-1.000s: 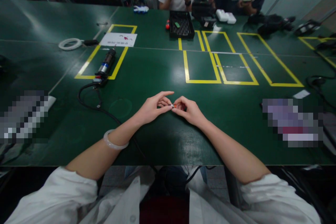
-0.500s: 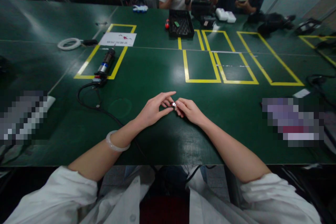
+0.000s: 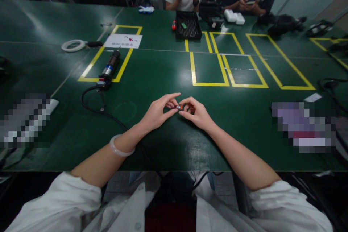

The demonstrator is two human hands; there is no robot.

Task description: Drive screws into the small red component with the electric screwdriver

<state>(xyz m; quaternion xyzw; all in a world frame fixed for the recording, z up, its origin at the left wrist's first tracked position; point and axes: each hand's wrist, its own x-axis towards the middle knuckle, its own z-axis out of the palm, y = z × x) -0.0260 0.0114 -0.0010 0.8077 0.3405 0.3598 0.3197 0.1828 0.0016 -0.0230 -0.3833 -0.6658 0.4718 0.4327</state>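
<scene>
Through the head camera, I have my left hand (image 3: 159,111) and right hand (image 3: 199,114) meeting above the green table (image 3: 163,72). A tiny orange, white and dark part (image 3: 178,107) sits between their fingertips. My left thumb and fingers pinch its darker end; my right thumb and index finger stand narrowly apart around the orange end, and I cannot tell whether they touch it. Left of my hands, a driver (image 3: 109,67) lies in a yellow frame (image 3: 125,66), its cable (image 3: 82,98) looping nearer me. Beyond it is a paper (image 3: 119,40); farther right, a black tray (image 3: 188,37).
</scene>
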